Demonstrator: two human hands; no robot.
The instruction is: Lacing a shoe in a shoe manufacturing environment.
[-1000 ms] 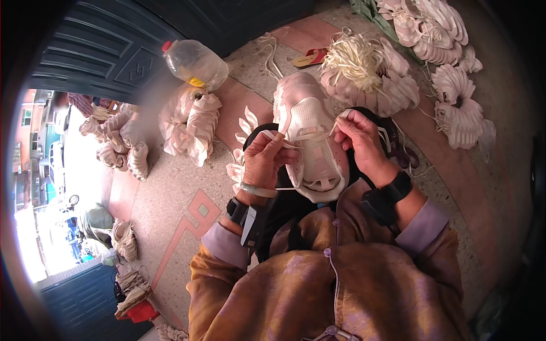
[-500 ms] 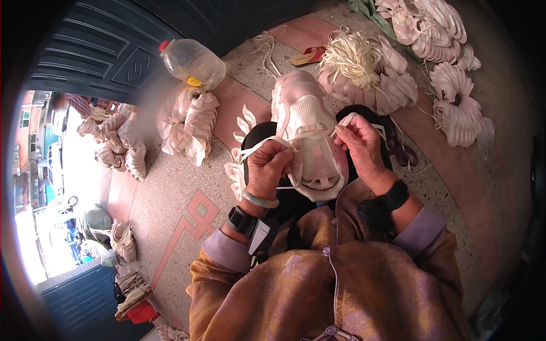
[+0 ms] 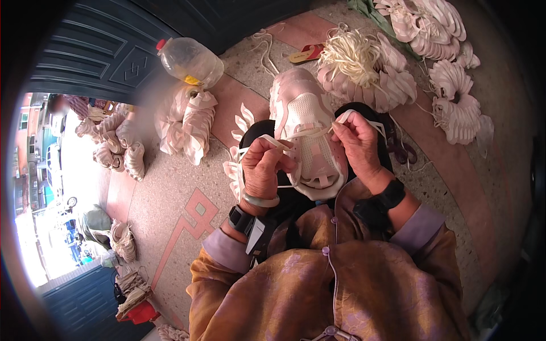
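A pale pink and white sneaker (image 3: 297,108) rests between my knees, toe pointing away from me; I cannot see whether it has a sole. A white shoelace (image 3: 310,134) crosses its front near the lower end of the eyelets. My left hand (image 3: 265,165), at the sneaker's left side, is closed on one end of the lace, with part of it looping over the fingers. On the opposite side my right hand (image 3: 359,146) pinches the other end between thumb and fingers, and a strand trails off to the right.
Beyond the sneaker lies a bundle of cream laces (image 3: 352,57) on a ring of stacked shoe pieces (image 3: 392,88). More stacks (image 3: 455,102) stand at the right, others (image 3: 186,125) at the left. A large clear plastic bottle (image 3: 190,62) stands near the dark door (image 3: 108,45).
My left hand has turned slightly and its fingers have curled in around the lace. My right hand has shifted only a little and keeps its pinch.
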